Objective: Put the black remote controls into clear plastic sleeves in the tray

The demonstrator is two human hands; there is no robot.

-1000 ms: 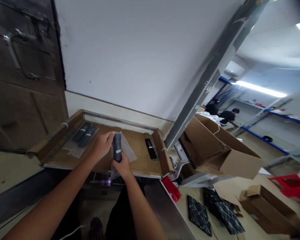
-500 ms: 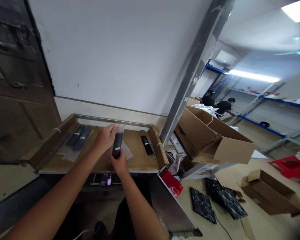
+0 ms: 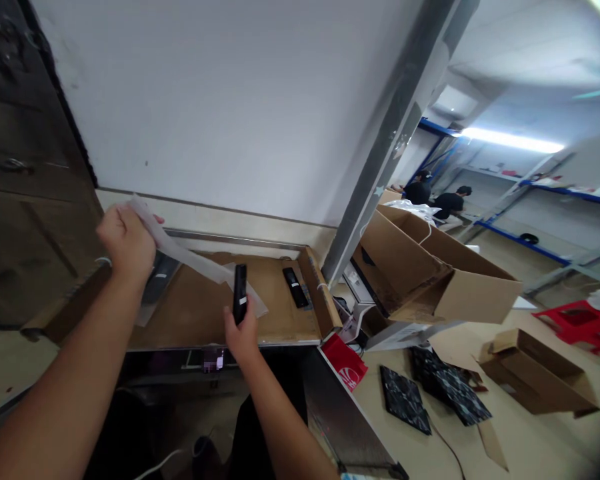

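the left hand (image 3: 125, 241) is raised at the left edge of the cardboard tray (image 3: 280, 327), its grip clenched on one end of a clear plastic sleeve (image 3: 190, 260). the sleeve runs down and to the right from that hand; its lower end lies on the tray floor behind the upright remote. below the left hand, a bagged dark remote (image 3: 159, 280) lies on the tray, partly hidden by the wrist.

the right hand (image 3: 240, 333) is at the near edge of the tray, grip closed around the lower end of a black remote control (image 3: 239, 301), held upright and bare. a small pale label shows on its body; the writing is too small to read.

to the right, a second black remote (image 3: 295, 288) lies flat near the tray's right wall, well apart from both hands. bare cardboard lies open between the two remotes.

beyond the wall, a red carton (image 3: 347, 363) with white print, unreadable, sits below an open cardboard box (image 3: 445, 287).
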